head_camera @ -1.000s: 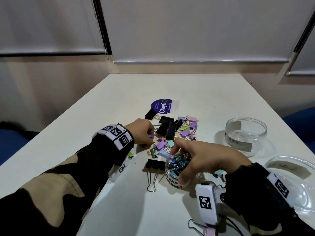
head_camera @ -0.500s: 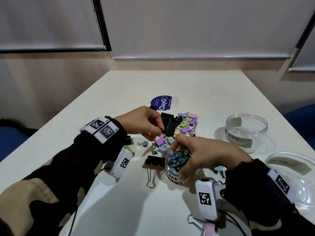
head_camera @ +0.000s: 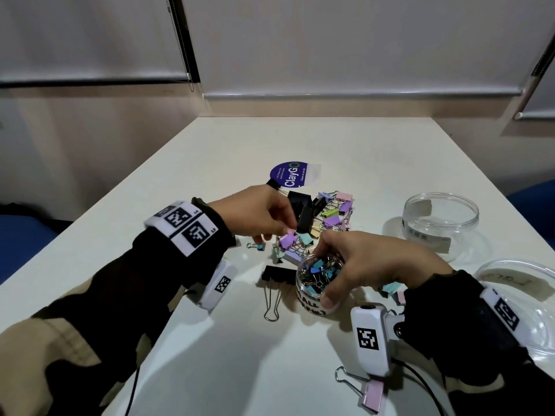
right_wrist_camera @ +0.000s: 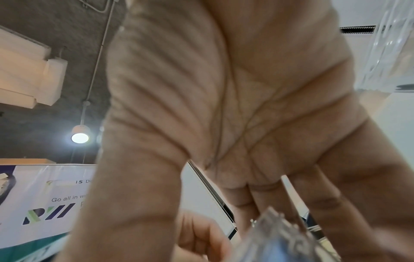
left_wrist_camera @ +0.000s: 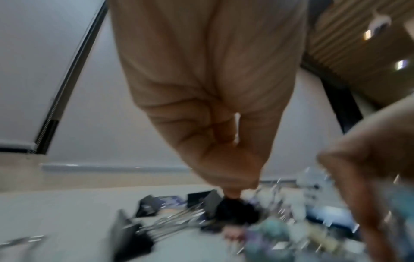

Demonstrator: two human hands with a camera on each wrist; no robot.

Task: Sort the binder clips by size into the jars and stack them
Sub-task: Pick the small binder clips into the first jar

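Right hand (head_camera: 378,265) gripped the small clear plastic jar (head_camera: 315,285) of tiny coloured binder clips, thumb down its near wall, fingers curled over the far rim. Left hand (head_camera: 255,216) hovered over the loose pile of pastel and black binder clips (head_camera: 322,222), fingertips (head_camera: 283,229) bunched narrow just beside a large black clip (head_camera: 303,211); whether they pinched anything could not be told. A wider empty clear jar (head_camera: 440,223) stood well apart, beyond the right knuckles.

Even, dim-ish overhead light; soft shadows on the table (head_camera: 300,145). The head view is sharp but bowed at the edges. Both wrist views are smeared; a ceiling lamp (right_wrist_camera: 80,137) glares.
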